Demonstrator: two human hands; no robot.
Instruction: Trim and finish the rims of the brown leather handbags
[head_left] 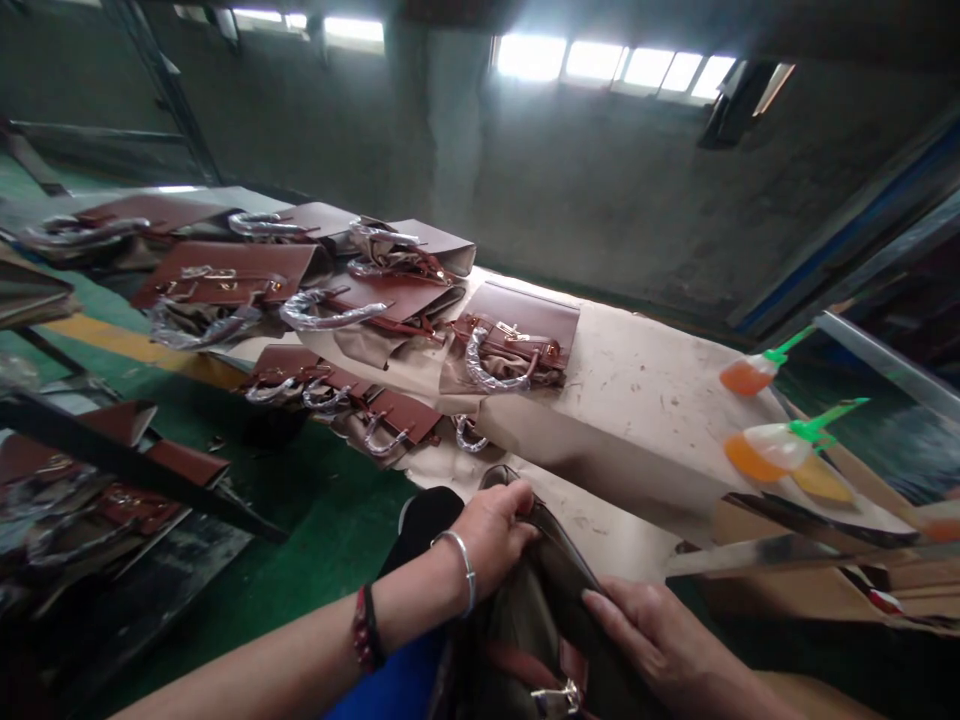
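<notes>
A dark brown handbag (540, 620) lies in my lap at the bottom centre, its opening facing up. My left hand (491, 535), with a silver bangle on the wrist, grips the bag's upper rim. My right hand (649, 630) rests flat on the bag's right side, fingers pressed against the leather. A metal clasp (559, 695) on a reddish strap shows near the lower edge of the bag.
Several brown handbags (517, 340) with plastic-wrapped handles lie on a paper-covered table (645, 410) ahead and to the left. Two squeeze bottles (780, 445) with green nozzles and orange liquid stand at the right. More bags are piled on a rack (90, 480) at the left. Green floor lies below.
</notes>
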